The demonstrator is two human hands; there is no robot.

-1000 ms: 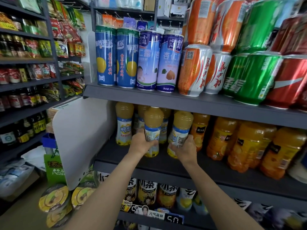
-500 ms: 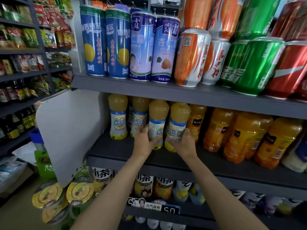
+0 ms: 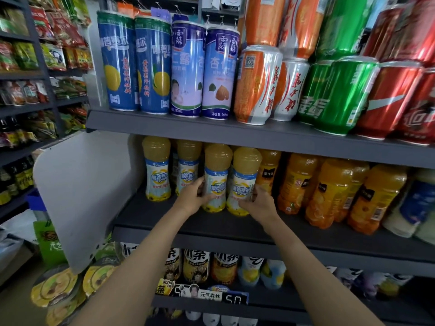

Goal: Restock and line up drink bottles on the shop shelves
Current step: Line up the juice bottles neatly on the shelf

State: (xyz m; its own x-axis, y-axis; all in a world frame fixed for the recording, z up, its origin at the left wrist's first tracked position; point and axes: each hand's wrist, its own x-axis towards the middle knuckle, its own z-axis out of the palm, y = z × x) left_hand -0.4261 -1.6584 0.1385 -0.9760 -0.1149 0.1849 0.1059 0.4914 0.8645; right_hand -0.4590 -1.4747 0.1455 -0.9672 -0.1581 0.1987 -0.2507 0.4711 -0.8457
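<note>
Two pale-yellow juice bottles with blue-and-white labels stand upright side by side near the front of the middle shelf (image 3: 211,229). My left hand (image 3: 191,196) grips the left bottle (image 3: 217,177) low on its label. My right hand (image 3: 259,203) grips the right bottle (image 3: 244,180) from its right side. Two more of the same bottles (image 3: 156,168) stand further left and deeper on the shelf, with others half hidden behind them.
Orange juice bottles (image 3: 329,191) crowd the shelf to the right of my right hand. Tall cans (image 3: 188,69) fill the shelf above. A white end panel (image 3: 80,189) closes the shelf on the left. Tea bottles (image 3: 195,264) stand on the shelf below.
Both bottles have been set upright and close together on the shelf; the left one was held higher and the right one tilted before. My hands have stayed on them.
</note>
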